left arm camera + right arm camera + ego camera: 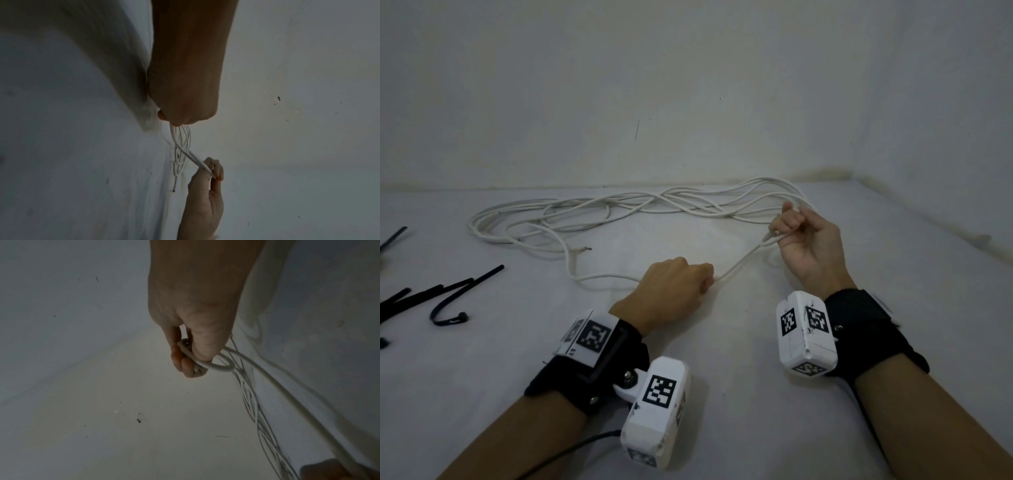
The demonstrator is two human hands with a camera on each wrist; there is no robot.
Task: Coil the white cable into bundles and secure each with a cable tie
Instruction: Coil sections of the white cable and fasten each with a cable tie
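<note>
Both hands grip the white cable. The left hand is a tight fist, and the right hand holds a small loop. Black cable ties lie far left.

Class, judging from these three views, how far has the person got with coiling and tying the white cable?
Done: nothing bundled or tied. Most of the white cable lies in loose, tangled loops on the white surface.
In hand: the right hand grips a small first loop, and the left hand holds the strand running to it.
Left: coiling nearly all the cable, then tying; the black cable ties lie untouched at far left.
</note>
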